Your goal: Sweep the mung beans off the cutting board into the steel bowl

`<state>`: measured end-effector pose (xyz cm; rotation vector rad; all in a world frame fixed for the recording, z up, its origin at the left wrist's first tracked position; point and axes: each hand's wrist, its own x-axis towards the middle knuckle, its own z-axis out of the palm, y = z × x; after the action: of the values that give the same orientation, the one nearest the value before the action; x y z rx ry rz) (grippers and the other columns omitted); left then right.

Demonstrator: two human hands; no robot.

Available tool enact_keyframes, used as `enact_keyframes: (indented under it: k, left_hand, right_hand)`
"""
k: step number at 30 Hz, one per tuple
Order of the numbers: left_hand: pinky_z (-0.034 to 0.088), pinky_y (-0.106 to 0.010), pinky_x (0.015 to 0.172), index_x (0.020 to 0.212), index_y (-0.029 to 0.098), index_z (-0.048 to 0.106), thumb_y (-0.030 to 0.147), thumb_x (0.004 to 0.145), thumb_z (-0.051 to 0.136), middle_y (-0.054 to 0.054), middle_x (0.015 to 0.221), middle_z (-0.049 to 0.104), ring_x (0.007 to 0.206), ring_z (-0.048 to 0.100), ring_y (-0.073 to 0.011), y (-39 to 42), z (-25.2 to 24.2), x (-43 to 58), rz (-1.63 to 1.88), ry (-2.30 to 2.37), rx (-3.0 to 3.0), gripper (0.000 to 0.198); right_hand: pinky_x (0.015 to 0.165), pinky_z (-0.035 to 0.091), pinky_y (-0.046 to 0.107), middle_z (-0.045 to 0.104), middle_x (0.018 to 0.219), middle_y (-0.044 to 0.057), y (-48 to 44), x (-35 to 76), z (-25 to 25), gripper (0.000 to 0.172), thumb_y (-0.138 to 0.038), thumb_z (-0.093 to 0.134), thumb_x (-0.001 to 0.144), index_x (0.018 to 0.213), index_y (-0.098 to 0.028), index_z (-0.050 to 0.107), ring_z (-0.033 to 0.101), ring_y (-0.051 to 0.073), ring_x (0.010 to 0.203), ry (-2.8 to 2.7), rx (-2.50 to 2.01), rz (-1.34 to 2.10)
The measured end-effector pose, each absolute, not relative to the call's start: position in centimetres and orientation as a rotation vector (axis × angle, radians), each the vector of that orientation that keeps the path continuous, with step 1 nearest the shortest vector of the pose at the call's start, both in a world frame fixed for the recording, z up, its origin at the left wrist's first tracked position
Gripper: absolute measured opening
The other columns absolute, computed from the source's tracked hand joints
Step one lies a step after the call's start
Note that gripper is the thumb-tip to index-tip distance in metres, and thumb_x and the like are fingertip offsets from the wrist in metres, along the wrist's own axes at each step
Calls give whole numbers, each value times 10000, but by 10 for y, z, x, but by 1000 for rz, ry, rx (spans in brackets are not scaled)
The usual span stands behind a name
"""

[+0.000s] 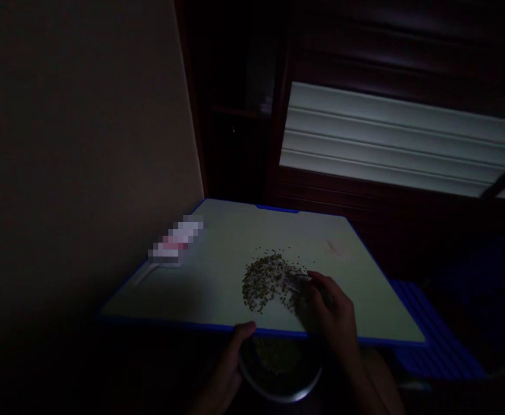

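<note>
On the pale table top (218,259) with a blue edge lies a loose spread of small greenish seeds or beans (263,274). My right hand (332,302) is at the right side of the spread, its fingers closed on a small greyish, shiny implement (296,281) that touches the seeds; its exact kind is too dark to tell. Below the near table edge, a round metal bowl (298,395) holds more of the greenish seeds (278,353). My left hand (233,360) grips the bowl's left side, thumb up by the table edge and the other fingers mostly hidden.
A white and pink blurred item (177,242) rests on the table's left side, beside a wall (105,115). A faint pale mark (334,248) shows at the right. Dark wooden furniture with light slatted panels (386,141) stands behind; a blue striped surface (434,328) is lower right.
</note>
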<state>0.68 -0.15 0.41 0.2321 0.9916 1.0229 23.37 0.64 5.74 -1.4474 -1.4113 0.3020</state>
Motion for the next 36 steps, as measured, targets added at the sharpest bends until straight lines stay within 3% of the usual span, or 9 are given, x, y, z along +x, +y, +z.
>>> enact_keyframes:
  k: [6,11,17,26,31,36]
  left_hand:
    - [630,-341,893,1249,61,671,227,900,730,-175,1146,796,1076,766,-287,2,21,16,1018,967,256,390]
    - [630,-344,744,1108,48,683,228,957,663,-147,926,801,763,763,-227,2,31,20,1011,960,248,235]
    - [631,-359,799,1024,65,662,199,974,622,-119,825,772,792,768,-227,2,44,20,972,966,253,149]
    - [625,-349,809,1080,78,690,189,949,651,-116,1011,774,877,747,-206,8,35,20,977,915,261,176]
    - [629,-381,828,1141,95,697,245,935,661,-118,1053,776,879,750,-218,6,29,20,968,936,229,257]
    - [623,-348,828,1012,79,722,206,921,674,-135,942,789,878,759,-225,2,35,19,965,939,177,163]
  right_hand:
    - [961,611,474,694,1308,97,16,240,52,374,-399,673,1015,1320,-183,648,711,241,1116,-1266,-1416,332]
    - [947,615,465,687,1314,98,23,248,41,374,-398,678,1011,1316,-183,646,708,241,1113,-1055,-1417,323]
    - [956,613,470,684,1326,100,33,246,38,373,-393,681,1009,1316,-183,648,706,244,1127,-1014,-1400,404]
    - [949,615,469,681,1329,100,28,244,51,383,-396,680,1010,1326,-182,641,706,246,1125,-1133,-1436,483]
    - [921,623,446,699,1282,93,17,232,70,357,-399,673,1015,1295,-178,654,717,228,1076,-1388,-1429,555]
    - [888,625,411,738,1149,65,9,200,97,269,-389,681,1013,1167,-169,699,728,195,990,-1822,-1316,627]
